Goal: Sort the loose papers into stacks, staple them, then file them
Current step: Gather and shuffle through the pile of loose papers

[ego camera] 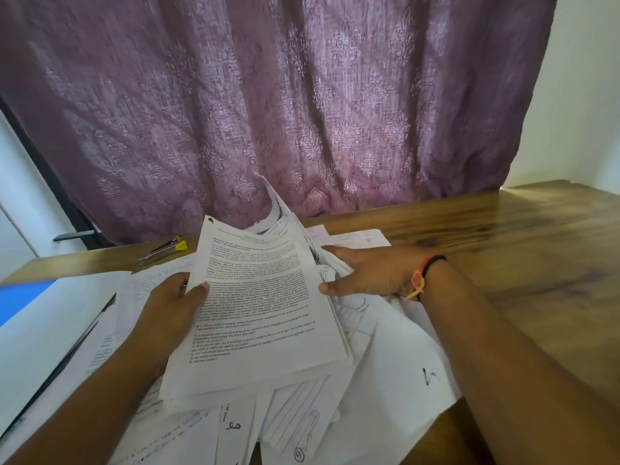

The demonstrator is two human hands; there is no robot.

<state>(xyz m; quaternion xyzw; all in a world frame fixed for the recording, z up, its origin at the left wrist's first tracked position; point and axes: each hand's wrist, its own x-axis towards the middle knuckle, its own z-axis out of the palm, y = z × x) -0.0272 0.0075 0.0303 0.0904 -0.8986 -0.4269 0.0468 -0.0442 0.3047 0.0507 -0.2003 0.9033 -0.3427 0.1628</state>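
Mauve patterned curtain across the upper frame, softly lit; white wall at upper right; dark window frame at far left; wooden table at right.

Printed sheaf: typed txt, face up, raised & tilted over loose papers, rear sheets curling up. Loose papers: messy white heap w/ pen marks. Stapler: yellow-tipped, rear left.
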